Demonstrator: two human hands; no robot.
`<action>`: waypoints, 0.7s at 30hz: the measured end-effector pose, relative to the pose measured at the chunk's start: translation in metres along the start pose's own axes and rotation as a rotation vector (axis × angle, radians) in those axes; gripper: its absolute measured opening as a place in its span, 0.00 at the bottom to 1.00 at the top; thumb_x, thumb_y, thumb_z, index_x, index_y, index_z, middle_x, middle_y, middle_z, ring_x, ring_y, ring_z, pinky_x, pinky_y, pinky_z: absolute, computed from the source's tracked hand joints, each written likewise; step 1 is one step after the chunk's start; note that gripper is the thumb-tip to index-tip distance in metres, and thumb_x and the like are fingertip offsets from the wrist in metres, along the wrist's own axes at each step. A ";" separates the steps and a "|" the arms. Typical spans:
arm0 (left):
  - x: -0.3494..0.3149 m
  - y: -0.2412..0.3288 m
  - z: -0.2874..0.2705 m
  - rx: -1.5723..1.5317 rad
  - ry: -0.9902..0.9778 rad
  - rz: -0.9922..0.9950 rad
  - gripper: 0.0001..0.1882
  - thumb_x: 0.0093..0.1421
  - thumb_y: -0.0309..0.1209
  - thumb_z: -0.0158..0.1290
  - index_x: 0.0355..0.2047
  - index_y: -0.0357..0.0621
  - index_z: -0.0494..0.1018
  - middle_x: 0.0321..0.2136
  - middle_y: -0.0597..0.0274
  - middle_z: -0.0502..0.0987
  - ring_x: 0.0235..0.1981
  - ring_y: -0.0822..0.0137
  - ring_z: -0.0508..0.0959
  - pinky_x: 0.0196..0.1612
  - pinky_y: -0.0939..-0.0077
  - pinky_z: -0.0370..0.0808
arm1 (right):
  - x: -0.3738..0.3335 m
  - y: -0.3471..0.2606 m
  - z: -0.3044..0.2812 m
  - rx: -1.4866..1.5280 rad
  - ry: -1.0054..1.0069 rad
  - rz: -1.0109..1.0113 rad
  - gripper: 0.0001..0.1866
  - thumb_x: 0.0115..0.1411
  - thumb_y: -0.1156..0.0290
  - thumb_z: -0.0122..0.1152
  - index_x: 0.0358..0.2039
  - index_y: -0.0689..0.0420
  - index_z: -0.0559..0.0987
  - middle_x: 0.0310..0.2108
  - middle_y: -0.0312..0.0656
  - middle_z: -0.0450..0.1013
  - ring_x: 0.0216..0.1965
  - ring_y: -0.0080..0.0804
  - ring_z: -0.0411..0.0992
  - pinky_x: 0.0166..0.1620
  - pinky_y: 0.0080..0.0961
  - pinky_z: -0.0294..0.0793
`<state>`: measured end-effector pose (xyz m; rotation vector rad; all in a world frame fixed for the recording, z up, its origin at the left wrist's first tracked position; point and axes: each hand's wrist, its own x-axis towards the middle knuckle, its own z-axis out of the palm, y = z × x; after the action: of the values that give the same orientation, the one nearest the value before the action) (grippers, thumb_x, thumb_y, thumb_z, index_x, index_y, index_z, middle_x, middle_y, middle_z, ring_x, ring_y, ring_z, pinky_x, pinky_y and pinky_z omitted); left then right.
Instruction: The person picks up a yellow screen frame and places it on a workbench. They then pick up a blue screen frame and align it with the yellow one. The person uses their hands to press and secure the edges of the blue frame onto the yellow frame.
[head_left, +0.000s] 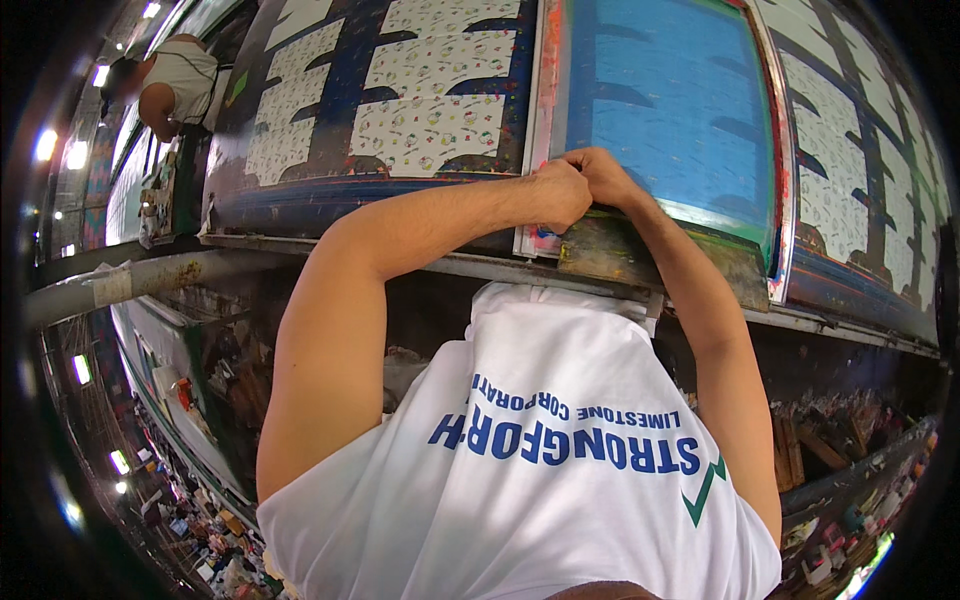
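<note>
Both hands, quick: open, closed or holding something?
Left hand: closed, by the screen frame; cannot tell if it holds anything.
Right hand: curled closed, close beside the left; anything held is hidden.

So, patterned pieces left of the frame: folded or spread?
Spread: the patterned pieces lie flat on the table beside the frame, prints showing, no fold visible.

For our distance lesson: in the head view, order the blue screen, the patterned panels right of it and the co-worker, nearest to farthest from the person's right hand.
1. Blue screen, beside the right hand.
2. Patterned panels, beyond the screen's right edge.
3. Co-worker, far upper left.
</note>
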<state>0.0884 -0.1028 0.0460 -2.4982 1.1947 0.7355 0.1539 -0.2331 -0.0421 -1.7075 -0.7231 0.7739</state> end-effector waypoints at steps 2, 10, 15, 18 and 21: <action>0.002 0.003 0.000 -0.005 -0.006 -0.018 0.09 0.44 0.35 0.64 0.26 0.49 0.86 0.26 0.57 0.86 0.28 0.57 0.86 0.26 0.60 0.81 | 0.000 -0.001 -0.001 0.043 0.006 0.025 0.11 0.57 0.70 0.72 0.36 0.64 0.86 0.31 0.35 0.82 0.33 0.19 0.75 0.37 0.28 0.76; -0.008 -0.001 0.024 0.075 0.214 0.058 0.08 0.43 0.35 0.65 0.24 0.49 0.84 0.23 0.61 0.83 0.27 0.60 0.85 0.24 0.62 0.78 | -0.008 -0.019 -0.005 0.227 0.101 0.188 0.14 0.68 0.61 0.68 0.40 0.61 0.83 0.24 0.34 0.76 0.22 0.18 0.71 0.23 0.21 0.72; -0.009 0.005 0.032 0.138 0.194 0.079 0.07 0.45 0.35 0.65 0.24 0.50 0.84 0.24 0.61 0.84 0.26 0.62 0.85 0.23 0.62 0.78 | -0.003 -0.023 -0.007 0.230 0.053 0.184 0.16 0.69 0.59 0.67 0.40 0.63 0.82 0.24 0.34 0.75 0.21 0.18 0.71 0.23 0.19 0.72; -0.008 0.001 0.030 0.081 0.185 0.040 0.07 0.43 0.35 0.65 0.23 0.49 0.84 0.23 0.60 0.84 0.26 0.62 0.85 0.23 0.62 0.77 | -0.001 -0.023 -0.010 0.279 0.027 0.195 0.17 0.70 0.58 0.66 0.39 0.63 0.82 0.24 0.34 0.75 0.22 0.19 0.72 0.24 0.20 0.72; -0.004 -0.002 0.021 0.045 0.140 0.021 0.06 0.44 0.34 0.65 0.22 0.48 0.84 0.23 0.59 0.84 0.26 0.60 0.85 0.23 0.62 0.77 | -0.002 -0.026 -0.012 0.231 0.017 0.189 0.17 0.70 0.58 0.66 0.39 0.62 0.83 0.25 0.36 0.77 0.24 0.21 0.73 0.27 0.24 0.73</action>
<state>0.0808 -0.0898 0.0304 -2.5394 1.2717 0.5402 0.1606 -0.2353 -0.0144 -1.5834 -0.4455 0.9352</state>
